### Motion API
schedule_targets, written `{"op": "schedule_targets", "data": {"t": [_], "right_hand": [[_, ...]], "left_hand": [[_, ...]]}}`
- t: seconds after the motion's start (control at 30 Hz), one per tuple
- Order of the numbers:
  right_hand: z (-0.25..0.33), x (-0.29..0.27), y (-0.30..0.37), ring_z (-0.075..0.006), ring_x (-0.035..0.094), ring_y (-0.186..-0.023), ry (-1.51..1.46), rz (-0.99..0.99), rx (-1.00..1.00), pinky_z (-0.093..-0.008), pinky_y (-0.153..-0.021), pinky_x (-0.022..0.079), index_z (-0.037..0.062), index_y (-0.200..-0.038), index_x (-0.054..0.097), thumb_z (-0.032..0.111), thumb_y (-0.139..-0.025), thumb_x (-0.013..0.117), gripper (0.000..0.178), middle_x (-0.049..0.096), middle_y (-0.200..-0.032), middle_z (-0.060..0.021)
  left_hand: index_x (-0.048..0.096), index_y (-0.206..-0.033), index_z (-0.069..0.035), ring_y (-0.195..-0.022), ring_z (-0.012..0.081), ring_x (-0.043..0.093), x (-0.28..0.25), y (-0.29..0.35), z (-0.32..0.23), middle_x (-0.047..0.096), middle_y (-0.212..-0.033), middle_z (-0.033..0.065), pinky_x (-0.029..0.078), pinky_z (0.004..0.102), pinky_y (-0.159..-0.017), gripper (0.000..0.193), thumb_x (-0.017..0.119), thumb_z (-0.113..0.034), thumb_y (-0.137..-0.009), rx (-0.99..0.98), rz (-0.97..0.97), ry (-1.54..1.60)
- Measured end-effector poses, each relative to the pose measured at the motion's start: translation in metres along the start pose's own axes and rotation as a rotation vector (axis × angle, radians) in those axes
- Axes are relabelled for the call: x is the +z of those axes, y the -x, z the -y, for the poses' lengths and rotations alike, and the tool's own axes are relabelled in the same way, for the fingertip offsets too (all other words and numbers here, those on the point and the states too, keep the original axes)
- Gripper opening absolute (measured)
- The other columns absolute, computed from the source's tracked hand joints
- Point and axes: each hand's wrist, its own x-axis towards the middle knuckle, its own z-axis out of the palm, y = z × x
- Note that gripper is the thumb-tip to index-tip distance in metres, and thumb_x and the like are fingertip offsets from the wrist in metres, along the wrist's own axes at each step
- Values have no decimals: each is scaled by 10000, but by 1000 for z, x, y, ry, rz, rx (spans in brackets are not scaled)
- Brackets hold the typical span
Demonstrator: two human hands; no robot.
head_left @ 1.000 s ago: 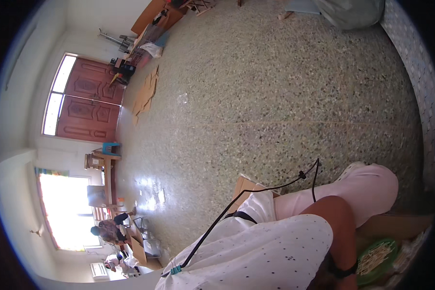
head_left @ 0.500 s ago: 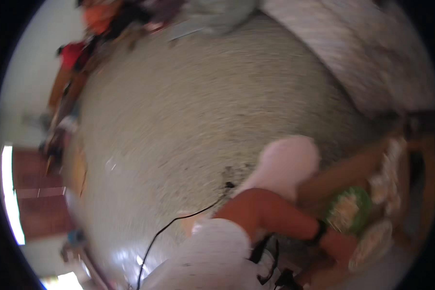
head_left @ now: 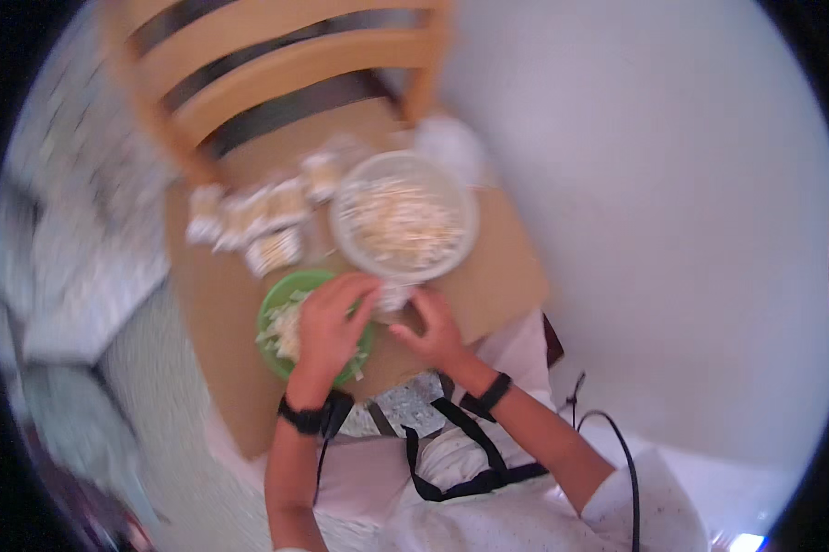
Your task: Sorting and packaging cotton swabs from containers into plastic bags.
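The left hand [head_left: 333, 317] and the right hand [head_left: 436, 331] bend around a small whitish packet [head_left: 394, 296], shiny but blurred; I cannot tell if they pinch it. It is just before the white bowl [head_left: 471, 221], right of the green bowl [head_left: 269, 302]. The brown cardboard [head_left: 508, 262] leaves room at right, until its edge.

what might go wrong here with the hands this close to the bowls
The left hand is over the green bowl, so a low wrist might tip it and scatter its contents. The pale bowl, filled with loose sticks, sits just beyond the right hand; a knock could spill some onto the brown board.
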Motion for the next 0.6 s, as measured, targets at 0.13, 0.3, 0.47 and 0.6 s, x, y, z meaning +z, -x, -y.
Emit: {"op": "schedule_targets", "data": {"t": [0.13, 0.3, 0.47, 0.6], "right_hand": [[-20, 1, -13, -367, 551, -1087, 26, -147, -100, -479, -951, 409, 26, -1170, 600, 368, -908, 548, 434, 615, -1135, -193], [-14, 28, -25, -338, 523, -1033, 39, -117, -90, -473, -898, 386, 41, -1010, 607, 339, -860, 575, 335, 594, -1031, -145], [-25, 27, -30, -315, 507, -1029, 132, -200, -81, -451, -880, 383, 39, -993, 603, 338, -843, 569, 337, 583, -1022, -144], [-21, 36, -20, -304, 498, -998, 156, -171, -71, -440, -877, 373, 34, -968, 599, 352, -865, 538, 339, 570, -982, -138]], "left_hand": [[655, -1003, 8, -908, 280, 646, 16, -17, -1, 679, -977, 132, 487, 370, -849, 149, 630, -59, -872, -26, -73, -135], [619, -1086, 26, -1015, 297, 606, 3, -15, 56, 640, -1076, 162, 450, 393, -924, 225, 605, -94, -897, -65, 112, -267], [544, -1233, 32, -1124, 311, 559, 19, -31, 73, 595, -1196, 182, 398, 412, -998, 355, 519, -153, -932, 104, 109, -107], [506, -1289, 27, -1162, 317, 532, 16, -19, 66, 561, -1245, 193, 379, 409, -1017, 399, 462, -158, -938, -42, 38, 11]]}}
